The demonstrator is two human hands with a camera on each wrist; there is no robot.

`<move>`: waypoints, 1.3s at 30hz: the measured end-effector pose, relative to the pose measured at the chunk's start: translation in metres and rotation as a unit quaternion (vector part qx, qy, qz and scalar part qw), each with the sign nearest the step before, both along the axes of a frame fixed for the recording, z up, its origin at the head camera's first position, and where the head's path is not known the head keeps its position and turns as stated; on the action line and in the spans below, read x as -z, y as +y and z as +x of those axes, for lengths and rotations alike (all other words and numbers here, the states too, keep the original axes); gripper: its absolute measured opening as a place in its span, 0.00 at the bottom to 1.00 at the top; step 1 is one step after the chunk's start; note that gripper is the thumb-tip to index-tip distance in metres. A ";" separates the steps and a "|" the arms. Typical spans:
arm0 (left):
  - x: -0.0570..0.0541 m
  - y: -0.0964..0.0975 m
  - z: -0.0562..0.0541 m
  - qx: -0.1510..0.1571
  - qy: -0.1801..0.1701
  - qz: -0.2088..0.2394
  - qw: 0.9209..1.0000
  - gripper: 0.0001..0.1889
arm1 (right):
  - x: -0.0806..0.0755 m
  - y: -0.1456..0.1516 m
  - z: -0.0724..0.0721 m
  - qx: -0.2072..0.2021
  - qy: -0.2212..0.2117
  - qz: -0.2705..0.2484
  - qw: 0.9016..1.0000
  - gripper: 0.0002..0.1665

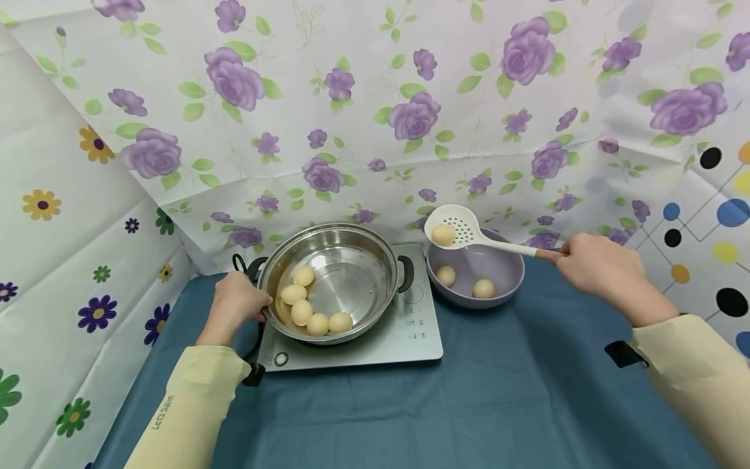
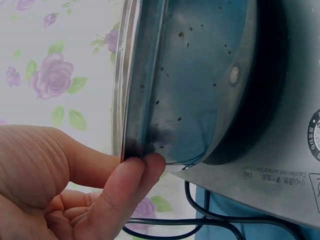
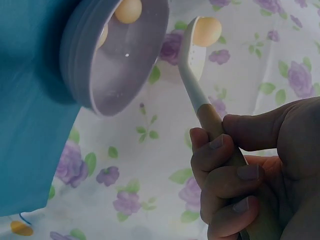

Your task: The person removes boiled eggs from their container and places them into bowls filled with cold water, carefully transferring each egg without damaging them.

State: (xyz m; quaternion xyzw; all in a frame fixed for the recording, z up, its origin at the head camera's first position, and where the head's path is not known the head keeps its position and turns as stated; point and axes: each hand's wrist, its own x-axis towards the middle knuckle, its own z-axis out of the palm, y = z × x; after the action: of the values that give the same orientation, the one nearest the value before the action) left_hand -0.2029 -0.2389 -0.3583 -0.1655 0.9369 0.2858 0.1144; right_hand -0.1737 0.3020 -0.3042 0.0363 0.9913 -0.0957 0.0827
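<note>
My right hand (image 1: 600, 267) grips the wooden handle of a white slotted spoon (image 1: 463, 231). One light-brown egg (image 1: 443, 234) lies in its bowl, above the back left of a purple bowl (image 1: 510, 286). Inside that bowl sit two more eggs (image 1: 484, 288). With thumb and fingers my left hand (image 2: 100, 185) pinches the rim of a steel pot (image 2: 142, 75); in the head view this hand (image 1: 237, 299) is at the pot's left side. Several eggs (image 1: 301, 312) rest in the pot along its left and front, seemingly in shallow water.
The pot stands on a silver induction cooktop (image 1: 375, 352), its right black handle (image 1: 405, 273) near the bowl. A black cord (image 2: 210, 220) runs beside the cooktop. Blue cloth (image 1: 375, 417) covers the table, and a flowered sheet (image 1: 363, 130) hangs behind.
</note>
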 end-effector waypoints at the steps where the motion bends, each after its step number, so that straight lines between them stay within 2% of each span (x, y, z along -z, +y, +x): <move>1: 0.000 0.000 0.000 0.001 0.002 0.000 1.000 0.13 | 0.001 0.002 0.000 0.001 0.000 0.002 1.000 0.32; 6: 0.001 0.000 0.000 0.005 0.009 0.002 1.000 0.12 | 0.005 0.011 0.001 0.003 -0.012 0.000 1.000 0.34; 10: 0.001 0.000 0.000 0.006 0.009 0.004 1.000 0.12 | 0.008 0.017 0.002 0.003 -0.026 -0.004 1.000 0.28; 16: -0.002 0.001 0.000 0.006 0.007 0.005 1.000 0.12 | 0.013 0.026 0.004 0.006 -0.030 0.003 1.000 0.35; 21: -0.003 0.001 0.000 0.007 0.008 0.004 1.000 0.12 | 0.016 0.030 0.004 -0.002 -0.028 0.006 1.000 0.32; 25: -0.003 0.002 0.000 0.008 0.009 0.005 1.000 0.11 | 0.019 0.032 0.004 0.002 -0.027 0.011 1.000 0.37; 27: -0.003 0.001 0.000 0.008 0.010 0.006 1.000 0.11 | 0.021 0.033 0.004 0.001 -0.023 0.014 1.000 0.35; 32: -0.002 0.001 0.000 0.008 0.009 0.002 1.000 0.12 | 0.025 0.035 0.003 -0.010 -0.013 0.026 1.000 0.24; 39: -0.001 0.000 0.000 0.006 0.004 0.001 1.000 0.12 | 0.033 0.035 0.003 -0.015 -0.002 0.052 0.999 0.20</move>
State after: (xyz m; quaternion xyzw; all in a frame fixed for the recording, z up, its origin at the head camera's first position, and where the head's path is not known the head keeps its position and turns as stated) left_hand -0.2025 -0.2389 -0.3578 -0.1588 0.9380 0.2866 0.1128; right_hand -0.1707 0.3366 -0.3367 0.0256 0.9952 -0.0431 0.0846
